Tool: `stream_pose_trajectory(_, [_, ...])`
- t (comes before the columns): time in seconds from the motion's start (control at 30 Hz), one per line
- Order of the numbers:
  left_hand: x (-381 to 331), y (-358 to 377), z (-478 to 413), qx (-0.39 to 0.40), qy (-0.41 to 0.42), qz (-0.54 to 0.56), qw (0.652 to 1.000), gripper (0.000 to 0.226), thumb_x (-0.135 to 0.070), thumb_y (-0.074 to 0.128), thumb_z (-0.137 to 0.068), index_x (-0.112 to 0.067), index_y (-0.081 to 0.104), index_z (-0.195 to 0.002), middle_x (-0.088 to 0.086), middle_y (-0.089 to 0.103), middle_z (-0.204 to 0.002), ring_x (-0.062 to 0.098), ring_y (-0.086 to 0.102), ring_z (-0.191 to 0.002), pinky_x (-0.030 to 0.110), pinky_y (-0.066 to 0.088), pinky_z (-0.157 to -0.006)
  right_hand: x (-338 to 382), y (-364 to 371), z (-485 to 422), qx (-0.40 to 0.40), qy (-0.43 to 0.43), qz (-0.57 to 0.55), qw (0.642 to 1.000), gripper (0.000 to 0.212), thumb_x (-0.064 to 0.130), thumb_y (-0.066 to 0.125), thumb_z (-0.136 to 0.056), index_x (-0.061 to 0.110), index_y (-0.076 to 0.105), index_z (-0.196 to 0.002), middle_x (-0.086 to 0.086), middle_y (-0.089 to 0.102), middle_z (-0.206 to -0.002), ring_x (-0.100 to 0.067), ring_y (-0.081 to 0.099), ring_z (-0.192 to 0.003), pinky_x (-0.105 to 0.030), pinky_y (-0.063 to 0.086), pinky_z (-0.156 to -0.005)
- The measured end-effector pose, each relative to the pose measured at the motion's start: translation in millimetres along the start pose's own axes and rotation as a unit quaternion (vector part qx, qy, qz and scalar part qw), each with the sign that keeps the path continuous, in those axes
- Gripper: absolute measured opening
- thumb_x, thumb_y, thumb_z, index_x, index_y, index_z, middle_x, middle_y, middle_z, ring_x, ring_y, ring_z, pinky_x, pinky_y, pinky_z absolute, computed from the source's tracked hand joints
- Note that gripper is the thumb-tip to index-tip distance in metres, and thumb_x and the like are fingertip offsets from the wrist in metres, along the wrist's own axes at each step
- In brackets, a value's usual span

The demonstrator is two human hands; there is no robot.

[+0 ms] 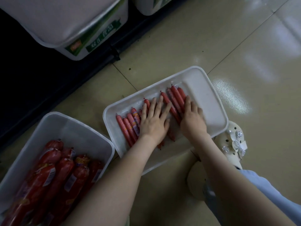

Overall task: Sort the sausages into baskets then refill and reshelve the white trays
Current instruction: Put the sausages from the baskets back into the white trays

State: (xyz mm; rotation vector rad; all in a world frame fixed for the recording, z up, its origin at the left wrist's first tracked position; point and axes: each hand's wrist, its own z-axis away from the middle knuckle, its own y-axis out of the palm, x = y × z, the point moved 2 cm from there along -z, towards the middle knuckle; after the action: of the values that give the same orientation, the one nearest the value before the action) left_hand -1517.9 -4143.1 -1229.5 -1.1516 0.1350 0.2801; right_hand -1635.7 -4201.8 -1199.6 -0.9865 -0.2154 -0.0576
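A: Item one, white tray (205, 95). Where is it sitting?

B: It is lying on the tiled floor (162, 46), its long axis running from near left to far right. Its near left corner is sitting just beside the rim of the clear basket (78, 128); I cannot tell whether they are touching. Its right end is lying just beside a cream shoe (231, 141).

A: Open room?

B: The right-hand third of the tray is showing bare, beyond the right hand (192, 119). A strip of floor is lying open between the tray's far edge and the dark shelf base (48, 82).

A: Item two, small sausages (128, 128)?

B: They are lying in the tray in one row, side by side, filling its left and middle parts. Each long axis is running across the tray's short width, with the far clipped ends pointing away toward the shelf base and leaning slightly left.

A: Hands?

B: The left hand (153, 123) is pressing flat on the middle of the row, fingers straight and spread apart. The right hand is resting on the right end of the row, fingers extended and lying close together over the last sausages.

A: Remaining stock?

B: Large red sausages (53, 173) are lying piled in the clear basket, running lengthwise along it. Two white labelled tubs (68, 25) are sitting on the shelf at top left.
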Motion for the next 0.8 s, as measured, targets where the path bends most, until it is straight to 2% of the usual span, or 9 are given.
stream_pose_trajectory(0.1, [-0.7, -2.1, -2.9, -0.005, -0.002, -0.011, 1.000, 0.063, -0.049, 0.020, -0.101, -0.028, -0.022, -0.142, -0.001, -0.030, -0.151, 0.021, -0.023, -0.144, 0.045, -0.019, -0.114, -6.6, -8.7, -7.0, -0.046, 0.008, -0.039, 0.998, 0.063, 0.005, 0.040, -0.091, 0.009, 0.017, -0.149, -0.020, 0.038, -0.135, -0.038, 0.037, -0.122, -0.045, 0.036, -0.093])
stream_pose_trajectory(0.23, [-4.3, 2.4, -3.8, -0.026, 0.009, -0.012, 1.000, 0.063, -0.056, 0.006, -0.092, -0.030, -0.021, -0.143, 0.002, -0.032, -0.147, 0.017, -0.029, -0.138, 0.047, -0.021, -0.112, -7.6, -17.1, -9.6, -0.008, -0.077, -0.183, 0.980, 0.079, -0.003, 0.036, -0.086, 0.024, 0.003, -0.153, -0.008, 0.039, -0.147, -0.033, 0.049, -0.121, -0.026, 0.039, -0.089])
stream_pose_trajectory(0.27, [-5.9, 2.3, -4.2, -0.043, 0.017, -0.023, 0.999, 0.064, -0.056, 0.007, -0.091, -0.030, -0.015, -0.146, 0.003, -0.027, -0.150, 0.019, -0.024, -0.140, 0.048, -0.018, -0.113, -6.6, -17.3, -7.6, -0.003, -0.096, -0.200, 0.975, 0.081, -0.004, 0.037, -0.086, 0.025, 0.003, -0.153, -0.007, 0.044, -0.144, -0.033, 0.054, -0.114, -0.025, 0.042, -0.087])
stream_pose_trajectory(0.33, [-9.9, 1.7, -6.7, -0.062, 0.047, -0.042, 0.996, 0.065, -0.052, 0.013, -0.091, -0.030, -0.006, -0.149, 0.004, -0.018, -0.154, 0.020, -0.017, -0.143, 0.049, -0.014, -0.114, -5.2, -16.8, -3.4, -0.013, -0.102, -0.201, 0.974, 0.075, -0.001, 0.039, -0.088, 0.024, 0.010, -0.153, -0.014, 0.055, -0.132, -0.040, 0.060, -0.100, -0.037, 0.049, -0.078])
stream_pose_trajectory(0.43, [-10.1, -0.7, -14.1, -0.011, 0.078, -0.043, 0.996, 0.065, -0.050, 0.023, -0.098, -0.030, -0.012, -0.149, 0.002, -0.023, -0.156, 0.020, -0.027, -0.141, 0.047, -0.019, -0.112, -5.6, -19.0, -4.9, -0.075, -0.027, -0.223, 0.971, 0.057, 0.007, 0.041, -0.092, 0.013, 0.023, -0.146, -0.021, 0.051, -0.129, -0.042, 0.057, -0.103, -0.037, 0.042, -0.072])
stream_pose_trajectory(0.53, [-10.9, -3.9, -16.5, 0.013, 0.070, -0.049, 0.996, 0.066, -0.051, 0.021, -0.100, -0.027, -0.013, -0.150, 0.002, -0.025, -0.157, 0.019, -0.029, -0.141, 0.046, -0.019, -0.113, -11.3, -12.6, -8.8, -0.029, 0.048, -0.066, 0.996, 0.072, 0.011, 0.048, -0.092, 0.016, 0.007, -0.151, -0.017, 0.040, -0.133, -0.038, 0.051, -0.106, -0.040, 0.040, -0.074])
stream_pose_trajectory(0.6, [-8.9, 0.5, -14.3, 0.007, 0.069, -0.040, 0.997, 0.066, -0.052, 0.020, -0.099, -0.024, -0.011, -0.151, 0.002, -0.026, -0.155, 0.019, -0.024, -0.143, 0.045, -0.020, -0.113, -12.9, -7.0, -6.0, 0.018, 0.048, 0.042, 0.998, 0.073, 0.013, 0.052, -0.090, 0.011, 0.009, -0.149, -0.015, 0.035, -0.136, -0.035, 0.040, -0.119, -0.045, 0.041, -0.087])
stream_pose_trajectory(0.73, [3.6, 6.6, -5.6, -0.083, 0.058, -0.056, 0.993, 0.064, -0.050, 0.022, -0.093, -0.023, 0.011, -0.150, 0.005, 0.000, -0.155, 0.022, 0.007, -0.146, 0.045, -0.004, -0.116, -2.6, -6.3, -7.7, 0.074, -0.067, 0.079, 0.992, 0.060, 0.012, 0.046, -0.092, 0.004, 0.020, -0.145, -0.016, 0.031, -0.137, -0.037, 0.034, -0.123, -0.042, 0.035, -0.098])
stream_pose_trajectory(0.8, [5.9, 8.0, -2.2, -0.048, 0.056, -0.069, 0.995, 0.062, -0.050, 0.018, -0.096, -0.025, 0.000, -0.150, 0.004, -0.010, -0.155, 0.025, 0.000, -0.148, 0.046, -0.011, -0.115, 2.3, -7.4, -4.2, 0.087, -0.108, 0.092, 0.986, 0.062, 0.016, 0.043, -0.095, 0.004, 0.013, -0.148, -0.014, 0.028, -0.140, -0.036, 0.035, -0.125, -0.044, 0.037, -0.098])
